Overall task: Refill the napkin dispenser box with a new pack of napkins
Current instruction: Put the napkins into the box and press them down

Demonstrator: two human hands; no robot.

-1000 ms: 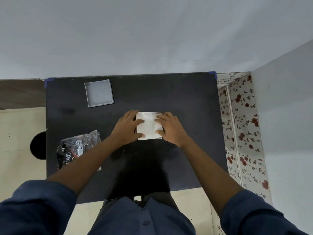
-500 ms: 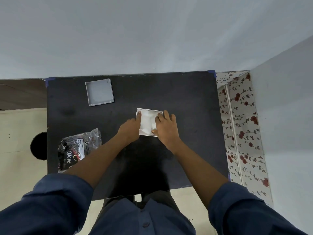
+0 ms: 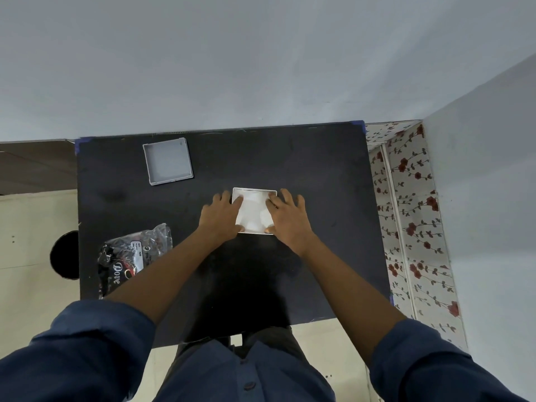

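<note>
A white square dispenser box (image 3: 254, 210) sits mid-table with white napkins lying inside it. My left hand (image 3: 222, 216) rests flat on its left side, fingers spread over the napkins. My right hand (image 3: 288, 217) lies flat on its right side, fingers spread, thumb at the near right corner. Neither hand grips anything. The box's grey lid (image 3: 168, 161) lies upside down at the far left of the table. A crumpled black plastic napkin wrapper (image 3: 130, 255) lies at the near left, partly under my left forearm.
The black table (image 3: 327, 175) stands against a plain wall. A floral-patterned surface (image 3: 412, 227) runs along its right edge. A dark round object (image 3: 65, 255) sits on the floor to the left.
Both hands shifted on the box: from close together over the napkins half a second ago, they have spread apart to the box's left and right sides.
</note>
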